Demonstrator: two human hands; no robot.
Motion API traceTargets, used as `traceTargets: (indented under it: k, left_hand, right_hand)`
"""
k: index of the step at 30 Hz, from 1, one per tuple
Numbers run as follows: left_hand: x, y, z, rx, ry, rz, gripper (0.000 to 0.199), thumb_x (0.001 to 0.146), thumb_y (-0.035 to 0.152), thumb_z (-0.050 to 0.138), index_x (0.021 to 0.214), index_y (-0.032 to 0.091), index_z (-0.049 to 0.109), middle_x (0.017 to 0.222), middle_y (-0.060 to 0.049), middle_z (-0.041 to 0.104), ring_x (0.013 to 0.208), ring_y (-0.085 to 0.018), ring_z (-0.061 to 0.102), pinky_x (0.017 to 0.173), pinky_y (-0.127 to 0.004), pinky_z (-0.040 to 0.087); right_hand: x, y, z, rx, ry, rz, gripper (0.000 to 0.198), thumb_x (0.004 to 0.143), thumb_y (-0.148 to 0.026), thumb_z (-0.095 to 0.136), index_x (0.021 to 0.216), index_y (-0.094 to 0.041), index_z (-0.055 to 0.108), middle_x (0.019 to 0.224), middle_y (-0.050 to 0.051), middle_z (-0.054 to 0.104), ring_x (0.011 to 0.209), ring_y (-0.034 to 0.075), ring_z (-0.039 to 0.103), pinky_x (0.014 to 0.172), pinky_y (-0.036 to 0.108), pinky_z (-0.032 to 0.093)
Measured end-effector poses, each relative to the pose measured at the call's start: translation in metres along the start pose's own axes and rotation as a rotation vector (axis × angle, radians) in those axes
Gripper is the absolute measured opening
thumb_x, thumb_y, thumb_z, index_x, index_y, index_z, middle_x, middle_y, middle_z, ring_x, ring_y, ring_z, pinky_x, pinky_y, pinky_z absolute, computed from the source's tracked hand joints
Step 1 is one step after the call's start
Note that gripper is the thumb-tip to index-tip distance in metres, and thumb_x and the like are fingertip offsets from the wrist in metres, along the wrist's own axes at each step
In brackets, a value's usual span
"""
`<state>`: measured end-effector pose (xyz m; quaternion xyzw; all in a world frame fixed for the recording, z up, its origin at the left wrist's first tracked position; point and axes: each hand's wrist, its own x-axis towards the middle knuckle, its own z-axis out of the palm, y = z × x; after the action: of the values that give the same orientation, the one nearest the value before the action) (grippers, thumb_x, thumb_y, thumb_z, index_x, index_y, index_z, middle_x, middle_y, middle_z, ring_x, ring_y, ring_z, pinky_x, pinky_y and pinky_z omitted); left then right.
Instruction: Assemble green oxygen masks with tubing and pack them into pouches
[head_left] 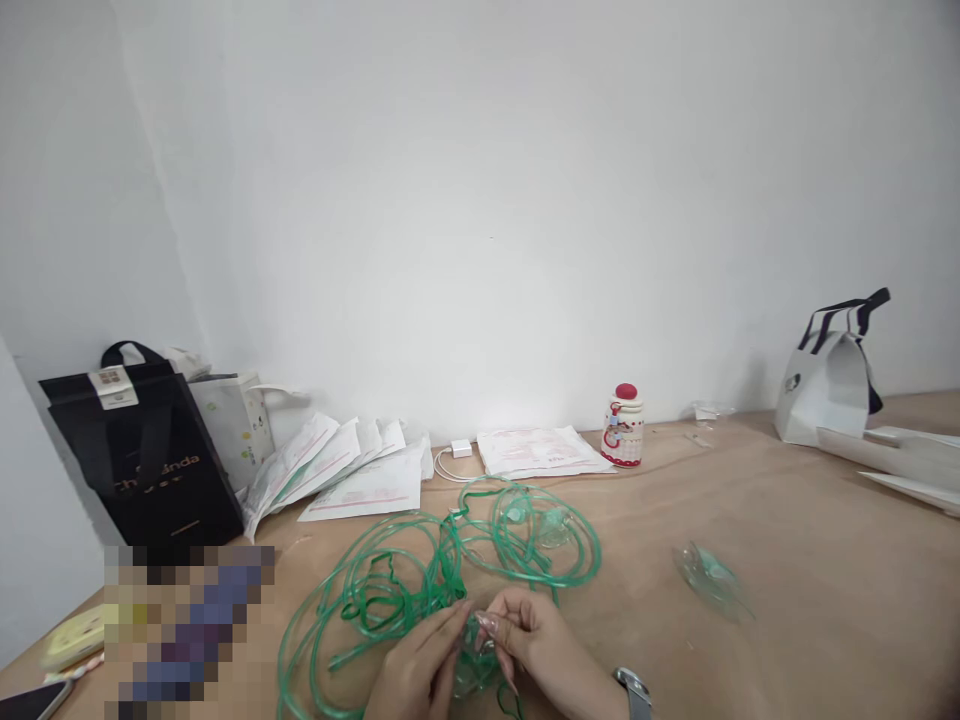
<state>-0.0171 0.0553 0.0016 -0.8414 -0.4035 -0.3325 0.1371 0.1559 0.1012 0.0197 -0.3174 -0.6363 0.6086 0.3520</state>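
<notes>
My left hand (427, 660) and my right hand (536, 645) meet low in the middle of the view. Their fingertips pinch a clear, greenish plastic oxygen mask (474, 672), partly covered by the fingers. A thin green strap hangs below my right fingers. Beside my left hand lies a loose coil of green tubing (300, 600) with dark green elastic straps (405, 608) tangled in it. Just beyond the hands is a second tubing coil (592, 545), with a clear mask (556, 527) inside it. Another clear mask (709, 575) rests apart to the right.
Several white sealed packets (367, 485) lean at back left by a black bag (142, 460). Along the wall are a white charger (461, 449), a flat packet (544, 452) and a red-and-white bottle (622, 430). A white bag (825, 390) stands right; a phone (37, 700) lies front left.
</notes>
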Motion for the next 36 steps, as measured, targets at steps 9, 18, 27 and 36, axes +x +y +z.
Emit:
traceTargets:
  k: [9, 18, 27, 36]
  left_hand:
    - [-0.004, -0.001, 0.008, -0.028, -0.036, 0.056, 0.043, 0.079, 0.007, 0.045, 0.121, 0.015, 0.044, 0.106, -0.011, 0.067, 0.098, -0.015, 0.062, 0.083, -0.019, 0.048]
    - [-0.006, 0.002, 0.011, -0.169, -0.042, -0.067, 0.067, 0.081, 0.009, 0.044, 0.137, 0.026, 0.012, 0.117, -0.008, 0.061, 0.104, -0.016, 0.058, 0.085, -0.025, 0.048]
    - [0.014, 0.017, -0.017, -0.587, -0.199, -0.452, 0.02, 0.088, 0.026, 0.034, 0.096, 0.018, 0.05, 0.088, -0.007, 0.065, 0.08, -0.015, 0.062, 0.067, -0.024, 0.052]
    - [0.012, 0.012, -0.005, -0.189, -0.359, -0.258, 0.022, 0.088, 0.026, 0.03, 0.081, 0.019, 0.049, 0.08, -0.004, 0.054, 0.074, -0.014, 0.054, 0.067, -0.023, 0.047]
  right_hand:
    - [-0.006, -0.001, 0.006, -0.129, -0.048, 0.007, 0.045, 0.071, -0.06, 0.051, 0.058, -0.017, 0.046, 0.036, -0.007, 0.044, 0.032, 0.006, 0.036, 0.041, 0.02, 0.027]
    - [-0.004, 0.002, 0.004, 0.018, -0.002, -0.004, 0.039, 0.067, -0.044, 0.064, 0.08, -0.021, 0.035, 0.039, -0.011, 0.051, 0.032, 0.007, 0.04, 0.035, 0.016, 0.022]
    - [0.005, -0.001, -0.01, 0.085, -0.129, 0.072, 0.038, 0.058, -0.036, 0.073, 0.072, -0.015, 0.046, 0.046, -0.002, 0.062, 0.043, 0.011, 0.058, 0.04, 0.017, 0.033]
    - [0.002, 0.0, -0.007, 0.186, -0.176, 0.073, 0.034, 0.054, -0.029, 0.078, 0.067, -0.012, 0.051, 0.051, 0.0, 0.064, 0.046, 0.011, 0.057, 0.047, 0.02, 0.037]
